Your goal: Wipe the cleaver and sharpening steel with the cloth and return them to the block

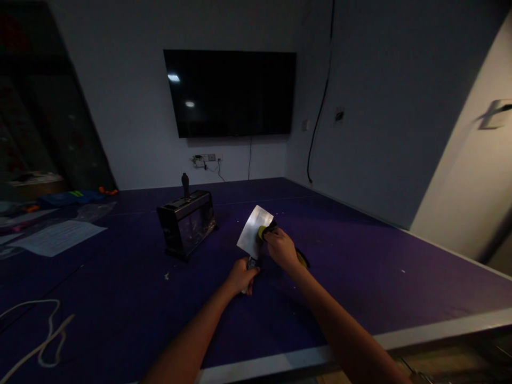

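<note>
Right of the black knife holder point(188, 224), over the purple tabletop point(360, 277), is a broad-bladed cleaver point(252, 226). The left hand point(241, 276) is wrapped around its handle, blade pointing away from the person. Farther right of the holder, the right hand point(282, 248) is clasped on a yellow-and-black tool point(262, 232) at the blade's face; whether they touch I cannot tell. A dark handle point(185, 184) rises from the holder; paper point(60, 237) lies left of it, the television point(232, 93) hangs behind.

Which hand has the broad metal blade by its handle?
The left hand: it grips the handle, whereas the right hand holds a yellow-and-black tool at the blade.
</note>
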A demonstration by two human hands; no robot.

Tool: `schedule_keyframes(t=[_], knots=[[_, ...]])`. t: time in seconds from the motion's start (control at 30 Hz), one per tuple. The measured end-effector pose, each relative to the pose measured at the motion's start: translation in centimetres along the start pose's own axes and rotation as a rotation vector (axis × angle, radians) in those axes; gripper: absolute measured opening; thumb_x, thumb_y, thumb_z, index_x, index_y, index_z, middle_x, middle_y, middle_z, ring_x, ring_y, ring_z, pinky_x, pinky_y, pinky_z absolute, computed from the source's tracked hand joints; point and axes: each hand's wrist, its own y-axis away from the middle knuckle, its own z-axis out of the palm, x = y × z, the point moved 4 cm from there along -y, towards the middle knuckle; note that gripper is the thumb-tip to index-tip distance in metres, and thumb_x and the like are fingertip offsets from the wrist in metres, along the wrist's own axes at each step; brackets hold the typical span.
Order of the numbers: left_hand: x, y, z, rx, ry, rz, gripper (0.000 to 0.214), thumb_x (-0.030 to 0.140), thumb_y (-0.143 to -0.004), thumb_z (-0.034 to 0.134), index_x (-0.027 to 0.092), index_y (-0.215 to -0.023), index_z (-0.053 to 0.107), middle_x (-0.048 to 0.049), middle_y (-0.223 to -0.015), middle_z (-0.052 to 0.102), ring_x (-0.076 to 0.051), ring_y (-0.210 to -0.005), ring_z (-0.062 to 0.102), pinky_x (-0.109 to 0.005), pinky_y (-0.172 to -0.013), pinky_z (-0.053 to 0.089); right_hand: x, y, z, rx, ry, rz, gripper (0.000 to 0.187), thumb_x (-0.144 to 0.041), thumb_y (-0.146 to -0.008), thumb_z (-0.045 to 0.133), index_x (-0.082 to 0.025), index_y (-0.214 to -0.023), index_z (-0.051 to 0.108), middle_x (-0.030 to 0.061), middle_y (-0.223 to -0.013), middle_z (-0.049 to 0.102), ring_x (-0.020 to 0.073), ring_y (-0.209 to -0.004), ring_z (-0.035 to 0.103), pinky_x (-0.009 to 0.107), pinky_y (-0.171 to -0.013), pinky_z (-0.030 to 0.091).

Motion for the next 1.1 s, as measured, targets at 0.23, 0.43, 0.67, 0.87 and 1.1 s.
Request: schedule_keyframes(t=[0.23, 0.43, 0.67, 0.87, 1.1], knots=[[0.1, 0.0, -0.1, 0.043, 0.051, -0.029, 0.011, 0.026, -0.079, 0.048, 0.018, -0.080, 0.042, 0.0094, -0.039, 0.044, -0.011, -0.028, 0.047, -0.017, -0.032, 0.033, -1.7, 0.2, 0.6, -0.098, -0.043, -0.135, 0.022, -0.010, -0.077, 0.046, -0.019, -0.077, 0.066, 0.0058, -0.077, 0.063, 0.0173, -0.076, 0.052, 0.026, -0.067, 0.037], [0.1, -0.2, -0.1, 0.065, 0.069, -0.013, 0.012, 0.026, -0.078, 0.047, 0.018, -0.071, 0.042, 0.0073, -0.036, 0.044, -0.013, -0.027, 0.047, -0.019, -0.031, 0.034, -2.8, 0.6, 1.1, -0.119, -0.103, -0.281, 0.021, -0.007, -0.071, 0.047, -0.019, -0.069, 0.063, 0.0036, -0.071, 0.062, 0.0171, -0.076, 0.052, 0.026, -0.067, 0.037], [0.2, -0.2, -0.1, 0.023, 0.023, 0.039, 0.036, 0.042, -0.078, 0.049, 0.017, -0.053, 0.044, 0.0016, -0.034, 0.044, -0.012, -0.029, 0.047, -0.019, -0.031, 0.033, -4.1, 0.8, 0.8, -0.112, -0.152, -0.370, 0.021, -0.009, -0.074, 0.047, -0.020, -0.068, 0.064, 0.0029, -0.071, 0.063, 0.0166, -0.076, 0.052, 0.026, -0.068, 0.037], [0.1, -0.1, 0.1, 0.010, -0.017, 0.051, 0.037, 0.046, -0.078, 0.049, 0.017, -0.056, 0.044, 0.0029, -0.034, 0.042, -0.011, -0.029, 0.046, -0.019, -0.032, 0.033, -4.3, 0.9, 0.9, -0.071, -0.138, -0.359, 0.022, -0.009, -0.074, 0.047, -0.019, -0.069, 0.065, 0.0037, -0.070, 0.062, 0.0169, -0.076, 0.051, 0.026, -0.068, 0.037], [0.5, 0.1, 0.4, -0.016, -0.162, 0.056, 0.019, 0.035, -0.081, 0.048, 0.017, -0.087, 0.047, 0.0083, -0.038, 0.043, -0.012, -0.029, 0.046, -0.019, -0.033, 0.034, -2.9, 0.4, -0.4, 0.071, -0.088, -0.169, 0.028, -0.007, -0.078, 0.043, -0.019, -0.085, 0.067, 0.0065, -0.083, 0.066, 0.0192, -0.084, 0.052, 0.028, -0.073, 0.039]])
